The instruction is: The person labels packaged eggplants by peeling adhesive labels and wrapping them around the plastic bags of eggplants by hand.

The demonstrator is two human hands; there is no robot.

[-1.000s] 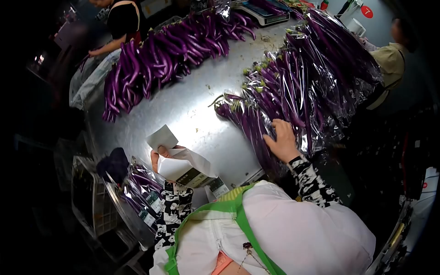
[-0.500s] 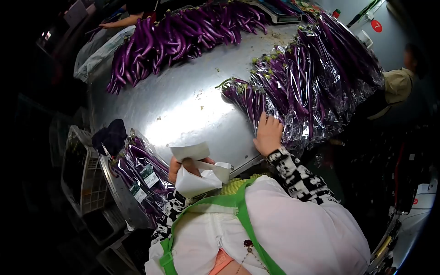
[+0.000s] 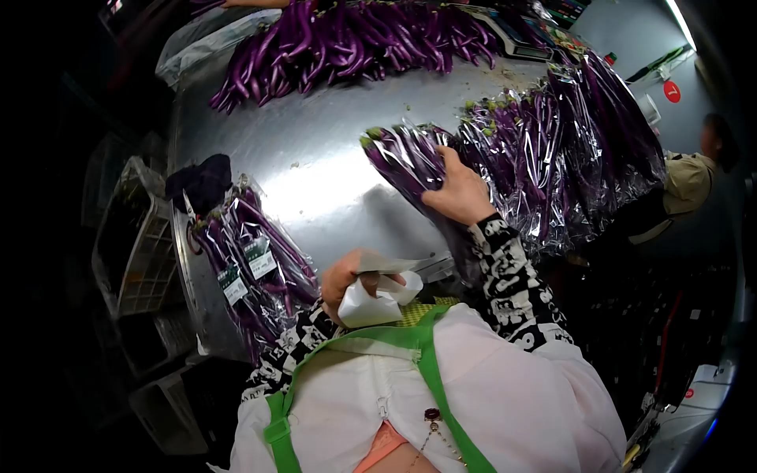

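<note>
My right hand (image 3: 459, 191) grips a clear bag of long purple eggplants (image 3: 406, 162), its stem end tilted up and to the left over the metal table (image 3: 315, 146). Close to my body, my left hand (image 3: 347, 285) is closed around white paper (image 3: 369, 306), which looks like a strip of labels. More bagged eggplants (image 3: 544, 150) lie side by side to the right of my right hand. Left of my left hand are labelled bags of eggplants (image 3: 256, 264) at the table's edge.
Loose eggplants (image 3: 347, 47) are piled along the far side, near a scale (image 3: 516, 39). A dark cloth (image 3: 201, 181) lies at the left corner, beside scissors. Plastic crates (image 3: 142, 252) stand left of the table. One person (image 3: 686, 181) is at the right; another person's arm shows at the top.
My right hand has closed on the nearest bag and brought it up, away from the row. My left hand still holds the paper. The camera view has shifted.
</note>
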